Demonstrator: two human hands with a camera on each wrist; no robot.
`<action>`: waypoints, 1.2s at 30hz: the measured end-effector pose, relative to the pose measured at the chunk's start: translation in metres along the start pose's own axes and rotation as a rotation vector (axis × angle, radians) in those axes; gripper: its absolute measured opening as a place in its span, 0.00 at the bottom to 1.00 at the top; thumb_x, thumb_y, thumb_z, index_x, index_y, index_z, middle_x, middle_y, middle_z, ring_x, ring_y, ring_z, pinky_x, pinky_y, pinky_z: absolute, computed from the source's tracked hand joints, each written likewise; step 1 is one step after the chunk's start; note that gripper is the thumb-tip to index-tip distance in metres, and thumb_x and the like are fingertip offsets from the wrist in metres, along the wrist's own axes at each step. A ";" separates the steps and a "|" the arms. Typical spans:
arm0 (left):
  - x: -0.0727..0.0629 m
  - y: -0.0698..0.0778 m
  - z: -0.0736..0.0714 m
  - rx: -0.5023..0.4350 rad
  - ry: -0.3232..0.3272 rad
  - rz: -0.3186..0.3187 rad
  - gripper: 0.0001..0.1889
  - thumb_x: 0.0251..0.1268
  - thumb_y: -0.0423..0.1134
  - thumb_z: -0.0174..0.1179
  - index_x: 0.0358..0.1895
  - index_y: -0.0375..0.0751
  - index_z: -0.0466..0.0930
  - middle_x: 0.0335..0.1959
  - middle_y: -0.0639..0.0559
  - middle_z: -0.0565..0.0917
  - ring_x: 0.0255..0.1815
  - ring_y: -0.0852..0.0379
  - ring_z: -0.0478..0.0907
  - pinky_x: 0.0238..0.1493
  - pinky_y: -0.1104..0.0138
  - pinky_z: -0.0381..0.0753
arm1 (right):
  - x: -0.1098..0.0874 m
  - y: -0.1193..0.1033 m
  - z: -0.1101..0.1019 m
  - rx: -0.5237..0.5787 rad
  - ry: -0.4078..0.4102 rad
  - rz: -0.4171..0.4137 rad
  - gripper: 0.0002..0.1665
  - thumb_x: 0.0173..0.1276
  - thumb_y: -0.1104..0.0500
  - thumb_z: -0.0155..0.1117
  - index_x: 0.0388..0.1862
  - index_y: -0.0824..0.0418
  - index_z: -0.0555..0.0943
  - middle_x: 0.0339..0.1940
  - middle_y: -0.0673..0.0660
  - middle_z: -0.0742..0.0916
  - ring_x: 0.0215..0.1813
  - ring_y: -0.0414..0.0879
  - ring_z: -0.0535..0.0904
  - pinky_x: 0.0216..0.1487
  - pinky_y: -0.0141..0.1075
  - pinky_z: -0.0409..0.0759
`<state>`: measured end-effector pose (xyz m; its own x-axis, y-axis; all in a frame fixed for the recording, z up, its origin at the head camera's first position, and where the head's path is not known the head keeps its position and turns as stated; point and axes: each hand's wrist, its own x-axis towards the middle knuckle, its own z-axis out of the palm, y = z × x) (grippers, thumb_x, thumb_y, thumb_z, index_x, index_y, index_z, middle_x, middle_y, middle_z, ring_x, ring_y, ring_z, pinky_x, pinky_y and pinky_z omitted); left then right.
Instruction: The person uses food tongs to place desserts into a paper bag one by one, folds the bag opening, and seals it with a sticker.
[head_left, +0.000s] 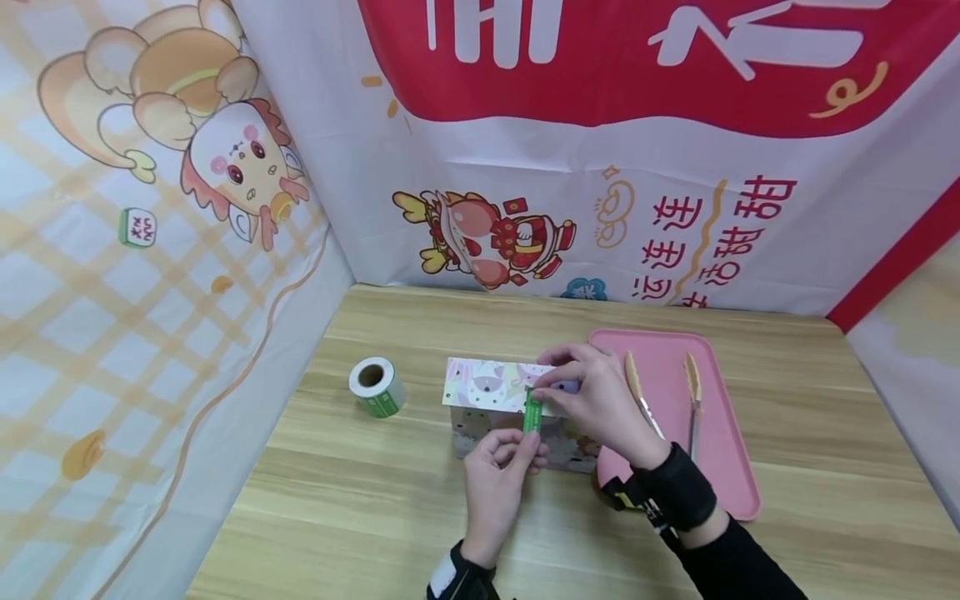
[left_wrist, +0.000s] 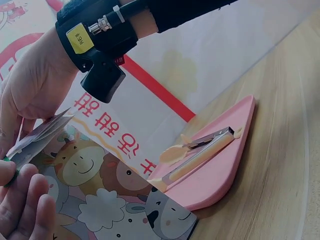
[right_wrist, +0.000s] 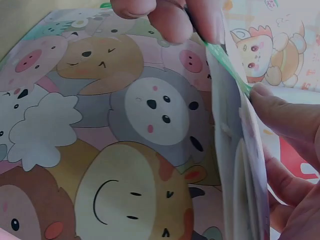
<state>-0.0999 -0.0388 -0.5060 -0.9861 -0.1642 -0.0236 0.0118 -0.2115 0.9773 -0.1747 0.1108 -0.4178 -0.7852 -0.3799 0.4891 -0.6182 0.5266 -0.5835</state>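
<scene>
A bag [head_left: 510,429] printed with cartoon animals stands on the table, its top edge folded. A narrow green label sticker [head_left: 532,414] runs across that edge. My left hand [head_left: 498,475] pinches the label's lower end between thumb and fingers, in front of the bag. From above, my right hand [head_left: 596,396] pinches its upper end at the bag's top. In the right wrist view the label [right_wrist: 226,62] stretches over the layered paper edge, with the right thumb [right_wrist: 280,110] at one end. The left wrist view shows the left fingers [left_wrist: 30,200] close against the bag's printed side [left_wrist: 110,200].
A roll of green-and-white labels [head_left: 377,387] stands left of the bag. On the right lies a pink tray [head_left: 720,442] bearing metal tongs [head_left: 693,408] with cream tips, partly behind my right arm. Printed cloth walls [head_left: 480,150] rise at the table's back and left.
</scene>
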 end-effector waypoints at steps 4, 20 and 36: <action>0.001 -0.002 0.001 -0.007 -0.004 -0.002 0.17 0.63 0.47 0.68 0.41 0.35 0.80 0.30 0.45 0.87 0.31 0.46 0.86 0.34 0.59 0.84 | -0.001 0.001 0.001 -0.014 0.014 -0.002 0.07 0.49 0.61 0.82 0.26 0.56 0.90 0.42 0.54 0.86 0.47 0.50 0.77 0.56 0.52 0.61; 0.006 -0.002 0.003 -0.011 0.002 -0.035 0.15 0.65 0.42 0.67 0.40 0.31 0.80 0.30 0.42 0.87 0.30 0.46 0.86 0.33 0.60 0.84 | -0.003 0.006 0.016 -0.154 0.139 -0.139 0.12 0.44 0.64 0.85 0.25 0.61 0.87 0.40 0.56 0.85 0.45 0.52 0.78 0.55 0.54 0.64; 0.015 -0.008 0.000 0.015 -0.002 -0.062 0.17 0.65 0.48 0.66 0.40 0.33 0.82 0.30 0.43 0.87 0.31 0.44 0.86 0.33 0.58 0.84 | 0.004 0.004 0.013 -0.085 0.121 -0.022 0.22 0.46 0.63 0.84 0.39 0.63 0.82 0.34 0.54 0.86 0.38 0.47 0.79 0.47 0.48 0.66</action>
<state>-0.1146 -0.0393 -0.5140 -0.9853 -0.1490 -0.0841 -0.0522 -0.2065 0.9770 -0.1808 0.1017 -0.4270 -0.7580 -0.3001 0.5792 -0.6261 0.5837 -0.5170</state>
